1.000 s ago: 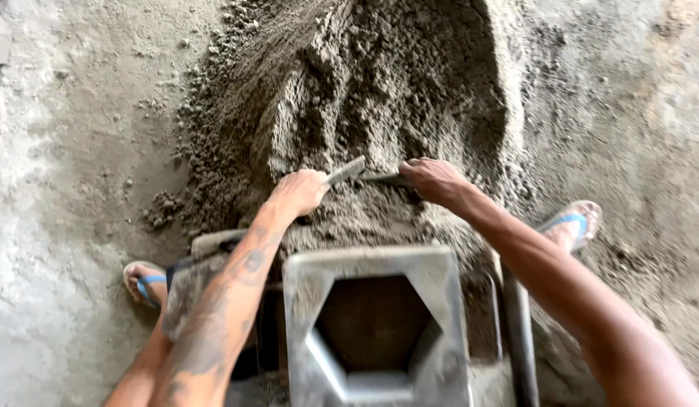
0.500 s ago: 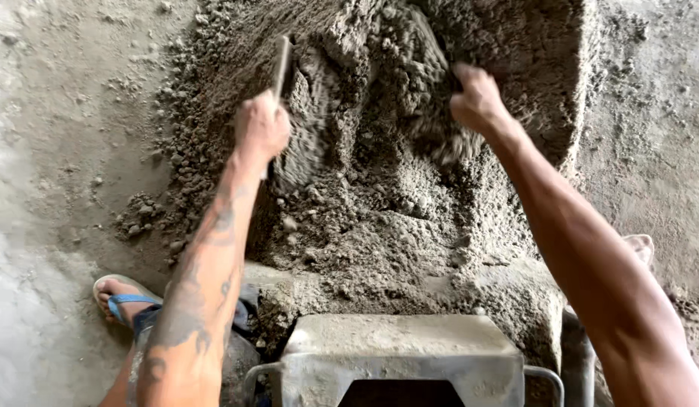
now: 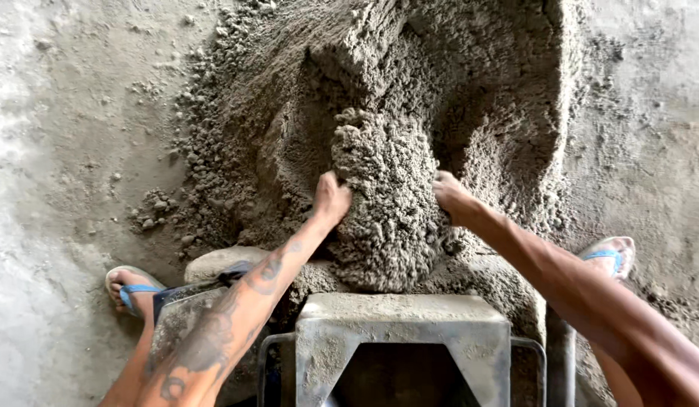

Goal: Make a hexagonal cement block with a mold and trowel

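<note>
A big heap of damp grey sand-cement mix (image 3: pixel 470 83) lies on the concrete floor. My left hand (image 3: pixel 331 200) and my right hand (image 3: pixel 449 194) press in on either side of a crumbly clump of the mix (image 3: pixel 387 211), holding it between them. The clump hangs just above the far rim of a grey metal mould (image 3: pixel 402 324) with a dark hollow in its middle. The fingers of both hands are buried in the mix, and no tool shows in either hand.
My feet in blue-strapped sandals stand at the left (image 3: pixel 131 290) and at the right (image 3: pixel 610 256) of the mould. A dark metal bar (image 3: pixel 561 362) rises at the mould's right side. Loose crumbs are scattered over the floor at the left (image 3: pixel 153 207).
The hands reached up into the heap with flat blades, then came together and pulled a clump of mix down towards the mould. The view has tilted back down.
</note>
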